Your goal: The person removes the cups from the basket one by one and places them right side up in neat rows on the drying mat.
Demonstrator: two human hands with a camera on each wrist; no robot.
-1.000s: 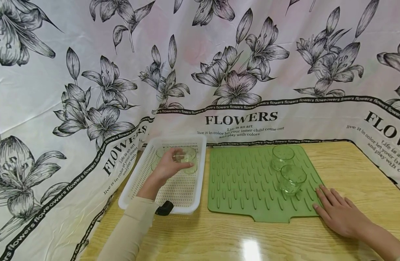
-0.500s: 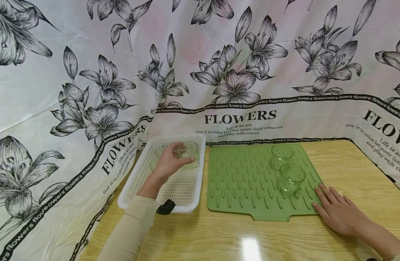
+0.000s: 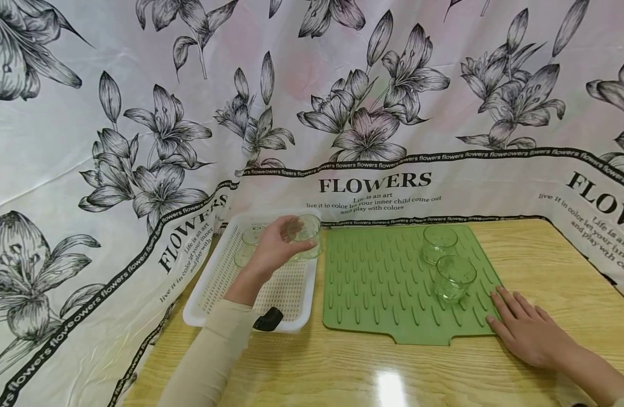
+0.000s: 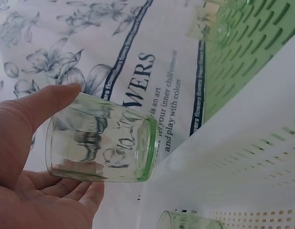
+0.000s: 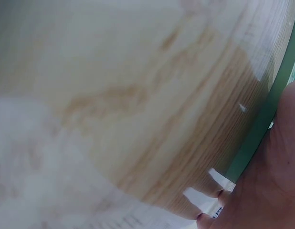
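Note:
A clear drinking glass (image 4: 102, 140) is gripped in my left hand (image 3: 276, 246), thumb on one side and fingers on the other. In the head view it hangs over the right rim of a white perforated basket (image 3: 278, 325). Another glass (image 3: 248, 251) stands inside the basket, partly behind the left hand. My right hand (image 3: 530, 330) lies flat on the table with fingers spread, its fingertips at the right edge of a green ridged mat (image 3: 373, 282). On the mat's right side are two glasses, a rear one (image 3: 440, 244) and a front one (image 3: 454, 277).
The wooden table (image 3: 332, 373) runs along the front and right. A flower-printed cloth (image 3: 271, 113) hangs behind and down the left, close to the basket's back. Basket and mat stand side by side with a narrow gap between them.
My left hand has lifted the glass from within the basket and moved it right, to the rim. The right hand and the glasses on the mat have stayed in place.

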